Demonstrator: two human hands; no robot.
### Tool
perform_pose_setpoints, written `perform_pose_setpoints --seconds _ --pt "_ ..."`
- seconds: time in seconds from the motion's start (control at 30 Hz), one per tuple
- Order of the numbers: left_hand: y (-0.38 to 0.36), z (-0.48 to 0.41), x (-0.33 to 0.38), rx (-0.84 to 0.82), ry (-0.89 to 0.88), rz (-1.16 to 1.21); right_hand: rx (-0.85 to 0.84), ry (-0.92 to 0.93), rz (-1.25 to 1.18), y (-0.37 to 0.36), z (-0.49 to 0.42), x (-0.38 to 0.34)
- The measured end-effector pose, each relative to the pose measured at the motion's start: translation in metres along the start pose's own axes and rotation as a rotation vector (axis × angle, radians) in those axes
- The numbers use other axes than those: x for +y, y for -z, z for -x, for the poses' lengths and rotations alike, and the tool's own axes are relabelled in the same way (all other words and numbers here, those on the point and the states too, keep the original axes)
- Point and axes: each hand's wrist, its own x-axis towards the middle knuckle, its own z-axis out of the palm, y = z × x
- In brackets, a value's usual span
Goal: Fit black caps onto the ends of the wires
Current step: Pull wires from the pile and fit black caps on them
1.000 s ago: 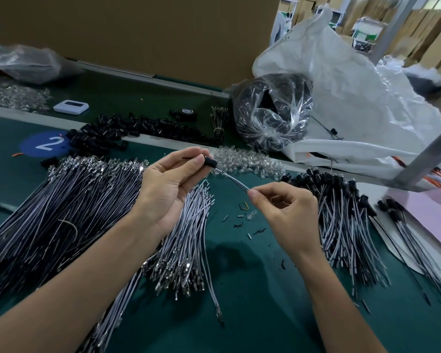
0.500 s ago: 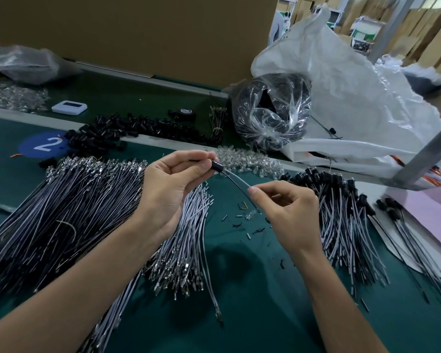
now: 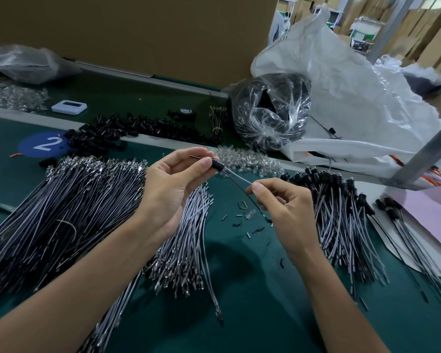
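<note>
1. The left grip pinches a short black cap between thumb and fingers, above the green desk.
2. A thin grey-and-black wire enters the cap and curves down to the right.
3. The right grip pinches the wire near the cap, fingers curled.

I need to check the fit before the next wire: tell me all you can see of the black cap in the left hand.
The black cap is a small dark tube-shaped sleeve, plastic or rubber by look, tilted in the air. The left hand pinches its upper end; the wire leaves its lower end toward the right hand, which pinches that wire.
</note>
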Motion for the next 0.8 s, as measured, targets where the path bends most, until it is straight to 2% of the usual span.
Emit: perform_pose_setpoints --seconds 0.33,0.8 --pt "-0.0029 0.0005 -0.0001 0.033 0.081 0.018 0.005 0.096 -0.039 -0.0003 -0.0001 0.0037" --pt "-0.0035 0.0020 -0.0020 -0.049 0.041 -0.059 -0.058 0.104 0.138 -0.0020 -0.0015 0.0065"
